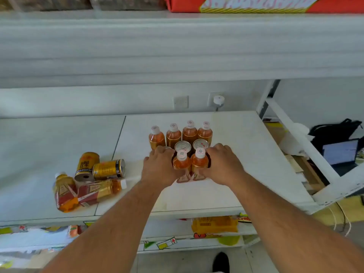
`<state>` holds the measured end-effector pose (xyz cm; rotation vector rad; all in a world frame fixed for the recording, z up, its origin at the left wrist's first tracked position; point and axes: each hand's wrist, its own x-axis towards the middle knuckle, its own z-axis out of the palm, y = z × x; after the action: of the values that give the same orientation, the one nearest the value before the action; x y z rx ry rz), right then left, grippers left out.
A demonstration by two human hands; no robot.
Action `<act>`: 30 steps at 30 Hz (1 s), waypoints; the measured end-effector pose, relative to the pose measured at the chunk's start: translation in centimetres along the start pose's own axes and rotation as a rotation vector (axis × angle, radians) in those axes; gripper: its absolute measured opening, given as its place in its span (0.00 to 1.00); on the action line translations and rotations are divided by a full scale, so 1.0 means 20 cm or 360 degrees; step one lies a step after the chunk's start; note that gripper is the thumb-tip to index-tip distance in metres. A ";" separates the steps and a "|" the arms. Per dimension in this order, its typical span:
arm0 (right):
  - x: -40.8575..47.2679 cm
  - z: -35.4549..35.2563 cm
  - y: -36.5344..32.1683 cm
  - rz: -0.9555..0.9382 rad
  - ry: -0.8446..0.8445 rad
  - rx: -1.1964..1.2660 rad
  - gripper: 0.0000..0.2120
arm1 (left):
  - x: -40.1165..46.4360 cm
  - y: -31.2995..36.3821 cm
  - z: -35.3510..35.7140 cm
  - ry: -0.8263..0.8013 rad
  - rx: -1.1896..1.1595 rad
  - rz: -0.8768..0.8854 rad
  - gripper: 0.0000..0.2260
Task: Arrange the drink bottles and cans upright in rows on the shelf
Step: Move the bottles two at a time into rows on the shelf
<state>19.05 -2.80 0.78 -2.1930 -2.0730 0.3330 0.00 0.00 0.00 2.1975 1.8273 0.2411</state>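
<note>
Fingers curled: left hand grips left front bottle, right hand grips right front bottle | both upright, touching, mid-shelf | two cans behind, four bottles at rear | toppled cans and bottles lie left.

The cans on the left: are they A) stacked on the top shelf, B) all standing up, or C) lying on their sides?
C: both gold cans lie tipped over on the shelf beside two fallen bottles.
</note>
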 end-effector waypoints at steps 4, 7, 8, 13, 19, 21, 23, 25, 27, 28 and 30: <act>0.06 0.01 0.00 -0.0001 -0.0050 0.0052 0.36 | 0.04 0.03 0.00 -0.0067 0.0044 -0.0009 0.29; 0.10 0.03 0.00 -0.0001 -0.0048 0.0077 0.39 | 0.05 0.04 0.01 -0.0114 0.0069 0.0002 0.29; 0.11 0.02 -0.01 -0.0007 -0.0058 0.0074 0.40 | 0.06 0.04 0.01 -0.0120 0.0070 0.0006 0.29; 0.14 0.04 0.00 -0.0035 -0.0050 0.0122 0.38 | 0.07 0.04 -0.01 -0.0127 0.0023 0.0036 0.26; 0.12 -0.02 0.00 -0.0089 0.0004 0.0300 0.27 | 0.04 0.03 -0.10 -0.0020 -0.0281 0.0101 0.15; 0.09 -0.08 0.01 -0.0095 0.0007 0.0398 0.22 | 0.02 0.03 -0.14 0.0035 -0.0478 0.0189 0.14; 0.05 -0.14 0.00 -0.0065 0.0006 0.0498 0.25 | -0.01 0.03 -0.18 0.0000 -0.0706 0.0187 0.15; 0.00 -0.19 -0.02 -0.0019 -0.0015 0.0619 0.31 | -0.04 0.03 -0.20 -0.0103 -0.0808 0.0156 0.20; -0.05 -0.23 -0.03 -0.0010 0.0014 0.0735 0.32 | -0.06 0.02 -0.20 -0.0145 -0.0821 0.0156 0.26; -0.08 -0.24 -0.03 -0.0017 0.0038 0.0781 0.31 | -0.07 0.02 -0.20 -0.0144 -0.0836 0.0163 0.27; -0.14 -0.27 -0.02 -0.0034 0.0091 0.0861 0.31 | -0.11 0.02 -0.20 -0.0143 -0.0876 0.0175 0.29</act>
<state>19.74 -5.17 6.38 -1.8287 -1.7130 0.7208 -1.29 -1.83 4.07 1.8805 1.3814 0.5803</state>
